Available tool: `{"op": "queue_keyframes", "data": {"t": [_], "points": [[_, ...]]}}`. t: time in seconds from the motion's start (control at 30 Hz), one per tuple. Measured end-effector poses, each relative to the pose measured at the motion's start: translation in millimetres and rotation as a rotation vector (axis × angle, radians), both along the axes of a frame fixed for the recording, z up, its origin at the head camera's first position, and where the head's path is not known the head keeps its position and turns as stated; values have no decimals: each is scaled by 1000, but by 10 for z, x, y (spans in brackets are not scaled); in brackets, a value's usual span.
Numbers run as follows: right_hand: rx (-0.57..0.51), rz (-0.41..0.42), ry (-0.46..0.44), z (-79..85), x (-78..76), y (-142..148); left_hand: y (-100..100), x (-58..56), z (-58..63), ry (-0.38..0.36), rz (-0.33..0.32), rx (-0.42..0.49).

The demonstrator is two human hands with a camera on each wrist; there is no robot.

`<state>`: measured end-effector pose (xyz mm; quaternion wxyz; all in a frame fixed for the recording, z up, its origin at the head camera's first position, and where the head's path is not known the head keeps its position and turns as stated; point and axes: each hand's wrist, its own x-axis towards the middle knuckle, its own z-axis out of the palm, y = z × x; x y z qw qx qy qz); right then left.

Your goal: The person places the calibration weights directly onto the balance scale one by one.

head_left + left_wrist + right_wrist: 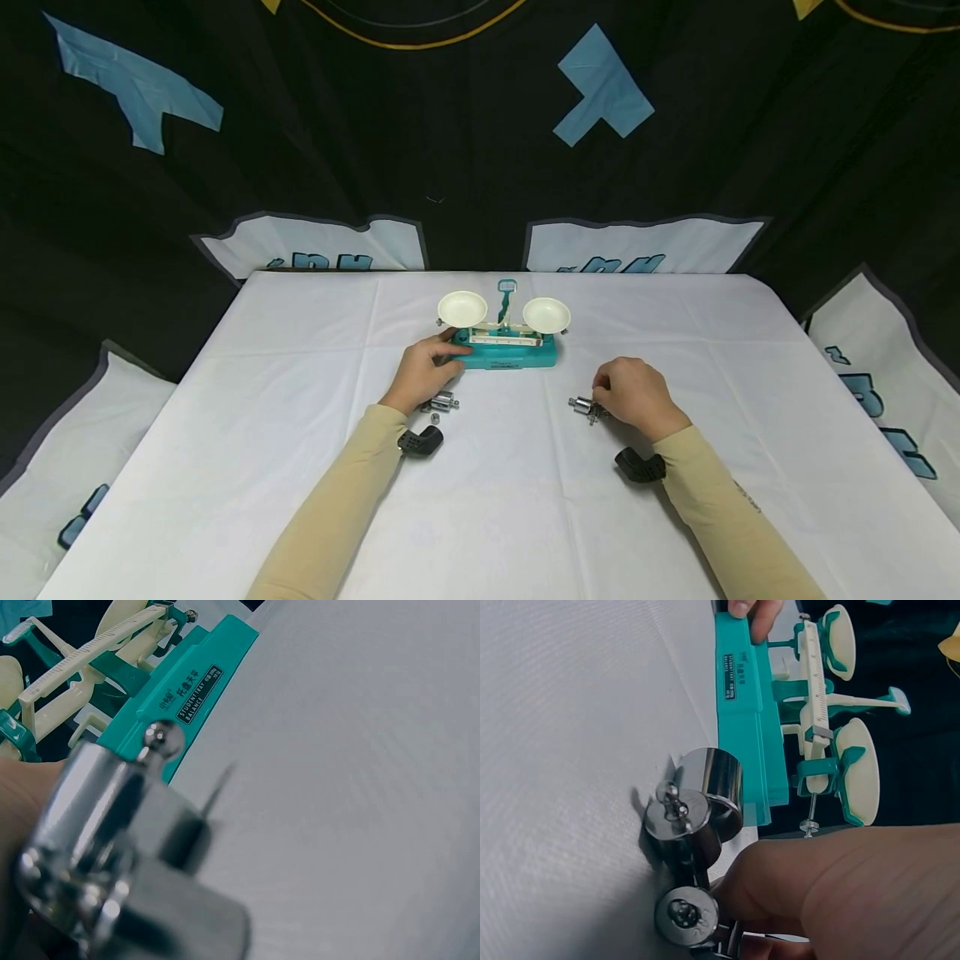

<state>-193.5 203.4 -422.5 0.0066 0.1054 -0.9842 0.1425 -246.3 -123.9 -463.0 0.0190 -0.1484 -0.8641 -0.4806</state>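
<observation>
A teal tray balance (504, 355) with two cream pans stands near the table's far side. Its label reads "Student tray balance" in the left wrist view. My left hand (425, 372) holds the left end of the base, thumb (741, 607) at the front and fingers above. Shiny metal weights (444, 402) are under that wrist, large and blurred in the left wrist view. My right hand (633, 396) reaches down with bent fingers to a second group of cylindrical weights (681, 817). It seems to pinch one between thumb and finger, though the fingertips are mostly hidden.
A small metal piece (435, 419) lies by the left weights. Black wrist cameras (421, 442) are worn on both forearms. White cloth (502, 500) covers the table, and a black curtain (465, 150) hangs behind it.
</observation>
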Motion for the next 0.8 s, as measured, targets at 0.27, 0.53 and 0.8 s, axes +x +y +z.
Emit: {"op": "queue_keyframes", "data": {"t": [0.27, 0.53, 0.8], "points": [[-15, -15, 1, 10, 15, -4, -2, 5, -8, 0, 8, 0], [-95, -70, -19, 9, 8, 15, 1, -4, -10, 6, 6, -6], [-180, -96, -24, -32, -25, 50, -3, -13, -15, 10, -3, -1]]}}
